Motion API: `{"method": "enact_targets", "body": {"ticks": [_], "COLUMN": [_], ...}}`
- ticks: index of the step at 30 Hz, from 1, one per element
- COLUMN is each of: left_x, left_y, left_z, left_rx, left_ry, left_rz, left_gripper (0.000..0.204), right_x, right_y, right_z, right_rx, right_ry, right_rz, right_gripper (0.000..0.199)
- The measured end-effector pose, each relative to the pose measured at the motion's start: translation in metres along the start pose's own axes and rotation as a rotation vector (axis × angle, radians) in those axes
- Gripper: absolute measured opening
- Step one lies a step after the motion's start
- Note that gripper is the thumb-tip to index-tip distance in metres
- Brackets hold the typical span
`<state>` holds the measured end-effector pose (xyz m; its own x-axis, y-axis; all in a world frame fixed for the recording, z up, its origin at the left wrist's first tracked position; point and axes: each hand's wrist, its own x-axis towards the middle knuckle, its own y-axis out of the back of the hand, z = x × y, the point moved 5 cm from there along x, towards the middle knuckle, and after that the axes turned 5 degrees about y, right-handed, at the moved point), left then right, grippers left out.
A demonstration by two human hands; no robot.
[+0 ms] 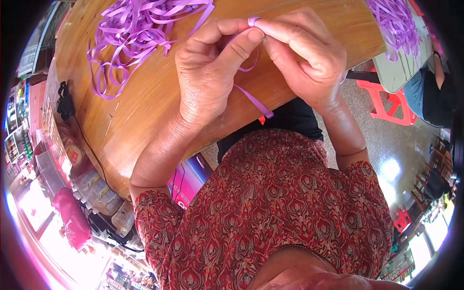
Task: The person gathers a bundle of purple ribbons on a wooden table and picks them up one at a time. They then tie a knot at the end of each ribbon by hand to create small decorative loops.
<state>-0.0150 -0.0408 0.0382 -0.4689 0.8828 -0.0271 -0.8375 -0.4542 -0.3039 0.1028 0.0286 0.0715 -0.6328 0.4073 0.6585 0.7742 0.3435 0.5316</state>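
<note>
A narrow purple ribbon [254,100] hangs from my fingers, its loose end dangling at the near edge of the table. My left hand [208,72] pinches the ribbon between thumb and index finger. Wrapped round a fingertip of my right hand [304,55] is a small loop of the same ribbon. The two hands meet fingertip to fingertip above the table. Part of the ribbon is hidden behind my fingers. To the left, a tangled heap of purple ribbons [137,31] lies on the wooden table [145,121].
A second purple ribbon pile [396,26] lies on a pale surface at the far right. Thin metal tools [112,120] and a black cable [89,145] are on the table's left side. A red stool [389,104] stands at right, beside another person [430,96].
</note>
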Motion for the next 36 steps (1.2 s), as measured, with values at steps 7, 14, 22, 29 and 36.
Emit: {"method": "enact_targets", "body": {"ticks": [7, 14, 22, 29, 36], "left_x": [0.001, -0.001, -0.005, -0.004, 0.000], "left_y": [0.000, -0.003, -0.010, 0.004, 0.009], "left_z": [0.001, 0.003, 0.008, 0.003, 0.007], "left_rx": [0.063, -0.026, -0.152, -0.098, 0.041], "left_ry": [-0.007, 0.050, 0.048, 0.229, 0.167], "left_rz": [0.013, -0.058, -0.132, -0.010, -0.016], "left_gripper": [0.009, 0.009, 0.011, 0.010, 0.011], "right_x": [-0.004, 0.002, -0.001, 0.018, 0.033], "right_y": [-0.011, -0.008, 0.006, 0.013, 0.026], "right_z": [0.029, 0.031, 0.008, -0.029, -0.032], "right_rx": [0.464, 0.798, 1.031, -0.053, -0.093], "right_ry": [0.447, 0.484, -0.847, 0.179, 0.348], "right_rz": [0.394, 0.087, -0.178, 0.026, -0.211], "right_gripper": [0.029, 0.029, 0.030, 0.034, 0.030]}}
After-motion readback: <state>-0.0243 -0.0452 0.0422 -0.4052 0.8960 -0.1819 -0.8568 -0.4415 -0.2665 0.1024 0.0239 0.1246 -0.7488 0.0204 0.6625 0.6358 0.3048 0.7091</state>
